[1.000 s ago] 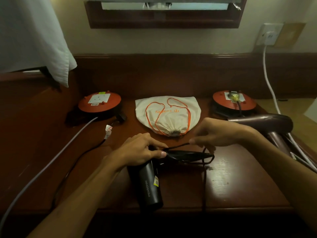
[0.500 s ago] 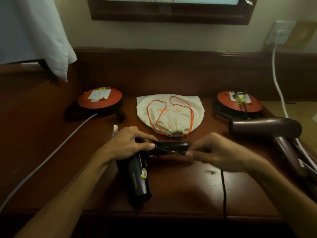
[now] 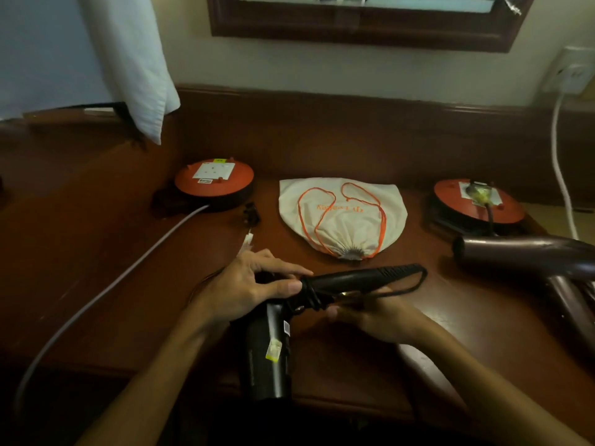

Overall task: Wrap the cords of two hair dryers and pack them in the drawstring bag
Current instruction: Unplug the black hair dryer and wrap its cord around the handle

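Observation:
A black hair dryer (image 3: pixel 269 352) lies at the desk's near edge, its barrel toward me and its handle (image 3: pixel 360 276) pointing right. My left hand (image 3: pixel 249 284) grips the dryer where handle meets body. My right hand (image 3: pixel 370 313) is under the handle, pinching the black cord (image 3: pixel 415 286), which loops round the handle's tip. A cream drawstring bag (image 3: pixel 343 214) with orange strings lies flat behind, its mouth gathered shut. A maroon hair dryer (image 3: pixel 528 255) lies at the right, plugged into a reel.
Two orange cable reels stand at the back, one on the left (image 3: pixel 214 183), one on the right (image 3: pixel 476 202). A grey cable (image 3: pixel 106 291) runs from the left reel off the desk. A white cable (image 3: pixel 558 169) hangs from a wall socket. A white cloth (image 3: pixel 135 66) hangs at the upper left.
My right hand has swung from above the handle to beneath it, carrying the cord round the handle's end. The loose cord over the desk's front edge is gone. The left hand kept its grip.

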A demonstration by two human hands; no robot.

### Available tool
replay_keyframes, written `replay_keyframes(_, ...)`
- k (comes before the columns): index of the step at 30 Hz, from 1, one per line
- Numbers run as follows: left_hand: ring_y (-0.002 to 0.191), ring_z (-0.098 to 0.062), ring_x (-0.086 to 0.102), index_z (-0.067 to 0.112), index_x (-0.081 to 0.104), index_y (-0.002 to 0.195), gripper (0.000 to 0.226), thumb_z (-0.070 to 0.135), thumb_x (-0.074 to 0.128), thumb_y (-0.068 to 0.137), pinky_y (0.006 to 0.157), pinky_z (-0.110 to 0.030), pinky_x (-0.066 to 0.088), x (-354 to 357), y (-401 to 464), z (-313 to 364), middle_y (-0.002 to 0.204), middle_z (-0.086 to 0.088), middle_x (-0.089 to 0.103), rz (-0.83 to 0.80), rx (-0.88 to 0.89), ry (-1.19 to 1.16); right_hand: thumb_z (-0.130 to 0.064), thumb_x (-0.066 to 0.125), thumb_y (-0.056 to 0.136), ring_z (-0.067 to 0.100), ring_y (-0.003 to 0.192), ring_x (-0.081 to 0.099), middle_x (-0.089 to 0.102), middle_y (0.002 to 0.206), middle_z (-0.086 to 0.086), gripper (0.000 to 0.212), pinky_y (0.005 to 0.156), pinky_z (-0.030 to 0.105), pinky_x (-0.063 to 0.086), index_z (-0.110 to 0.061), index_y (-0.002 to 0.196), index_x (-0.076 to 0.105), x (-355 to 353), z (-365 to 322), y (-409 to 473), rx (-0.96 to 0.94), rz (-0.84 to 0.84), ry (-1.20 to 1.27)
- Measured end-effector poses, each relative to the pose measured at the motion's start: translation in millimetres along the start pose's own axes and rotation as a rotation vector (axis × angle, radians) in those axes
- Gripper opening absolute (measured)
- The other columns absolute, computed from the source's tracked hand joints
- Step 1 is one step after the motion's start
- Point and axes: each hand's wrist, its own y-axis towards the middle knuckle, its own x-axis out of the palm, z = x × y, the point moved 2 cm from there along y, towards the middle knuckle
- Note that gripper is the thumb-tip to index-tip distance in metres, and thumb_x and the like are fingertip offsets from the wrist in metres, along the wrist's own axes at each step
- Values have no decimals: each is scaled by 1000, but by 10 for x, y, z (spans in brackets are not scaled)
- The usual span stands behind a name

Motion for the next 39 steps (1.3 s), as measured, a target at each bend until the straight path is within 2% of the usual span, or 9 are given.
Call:
replay_keyframes(3,96,-16,64,45,79,107,32,56,77,77,93,-39,52,69,-121,52,94,3,63,-56,-8,25,-13,74,90,13,52,66,67,62,6,17,50,26,48,-12,73,70,-99,80,146,-23,-135,-60)
replay_keyframes(6,96,-17,62,42,80,108,26,40,82,82,94,-36,53,101,-129,121,94,5,66,-97,7,23,-12,74,88,34,53,61,68,63,19,22,50,30,42,3,72,72,-158,117,310,-79,-203,-126)
replay_keyframes(11,99,-14,60,49,77,108,26,45,80,83,98,-50,50,91,-40,170,101,-1,63,-184,-22,169,-38,74,85,28,56,59,66,68,21,42,50,34,41,2,71,70,-218,-28,434,-80,-206,-236)
replay_keyframes(17,103,-1,59,47,69,113,32,62,69,85,93,-44,51,133,47,203,102,18,69,-300,-10,445,-20,71,92,11,59,51,60,66,5,23,56,25,40,-2,77,69,-294,-292,470,-70,-329,-317)
replay_keyframes(20,100,-2,63,39,63,113,39,62,72,83,94,-45,53,119,98,223,102,19,67,-308,-76,433,-21,64,98,25,65,52,64,78,15,15,62,35,41,-9,92,72,-365,-400,401,-38,-398,-276)
replay_keyframes(24,104,-6,46,42,51,143,49,54,60,97,94,-31,39,147,126,351,98,27,45,-476,-100,657,-13,59,99,16,65,51,63,78,11,16,60,31,40,-13,102,74,-400,-562,257,-52,-459,-266)
replay_keyframes(28,102,-10,52,36,66,122,26,47,58,100,85,-36,36,240,167,434,95,16,60,-544,-44,745,-14,58,99,5,58,50,63,73,3,17,55,22,41,-10,101,75,-324,-626,180,-71,-444,-414)
replay_keyframes(32,98,-1,43,40,64,128,32,52,55,100,86,-35,28,237,172,377,97,19,57,-526,-13,741,-20,64,98,22,64,66,71,80,14,15,63,27,53,-6,96,71,-434,-517,105,9,-369,-176)
replay_keyframes(39,93,3,36,50,54,141,40,52,53,101,92,-35,27,326,232,420,105,18,59,-466,-41,789,-39,69,92,15,57,46,49,66,6,41,54,25,42,0,80,64,-634,-9,42,300,-444,38)
